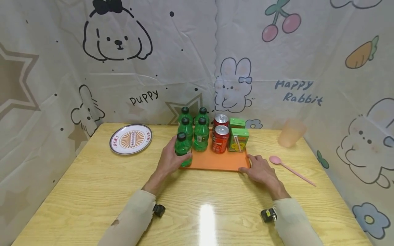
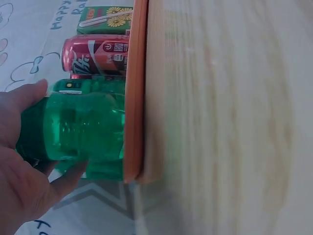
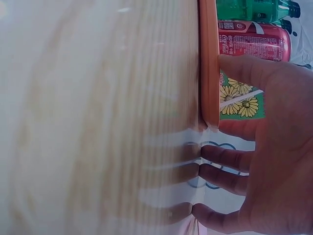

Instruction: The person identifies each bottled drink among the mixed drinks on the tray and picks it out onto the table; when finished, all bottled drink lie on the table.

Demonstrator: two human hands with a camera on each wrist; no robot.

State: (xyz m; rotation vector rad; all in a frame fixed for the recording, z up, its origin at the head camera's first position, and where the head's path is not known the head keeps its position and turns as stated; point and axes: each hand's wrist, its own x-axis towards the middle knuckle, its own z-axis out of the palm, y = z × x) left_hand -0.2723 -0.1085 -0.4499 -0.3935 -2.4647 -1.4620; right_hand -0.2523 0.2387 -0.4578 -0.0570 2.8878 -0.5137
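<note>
An orange tray lies on the table, bearing several green bottles with black caps, two red soda cans and two green juice boxes. At its front left, my left hand grips the nearest green bottle, thumb on one side and fingers on the other. In the left wrist view this bottle stands upright at the tray's edge. My right hand holds the tray's front right corner. The right wrist view shows its thumb against the orange rim, while the other fingertips reach down to the table.
To the left lies a round plate with a sunburst print. Right of the tray are a pink spoon and a translucent peach cup. Printed cloth hangs along the table's back and sides.
</note>
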